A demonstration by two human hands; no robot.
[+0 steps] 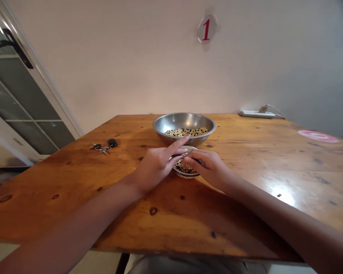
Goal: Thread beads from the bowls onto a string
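Note:
A small patterned bowl (188, 175) stands on the table just in front of me, with mixed pale and dark beans (185, 167) inside. My left hand (161, 161) reaches over its left rim. The index finger sticks out toward the large metal bowl (185, 116), while the thumb and other fingers are drawn together over the small bowl. My right hand (207, 165) comes over the right rim, fingers bent and closed near the left fingertips. Anything pinched in either hand is too small or hidden to make out. The metal bowl, directly behind, also contains mixed beans (187, 132).
Keys (104, 148) with a black fob lie on the wooden table (125, 228) at the left. A white power strip (257, 113) with a plug sits by the wall at the back right. A pink round sticker (318, 136) is on the right side of the tabletop.

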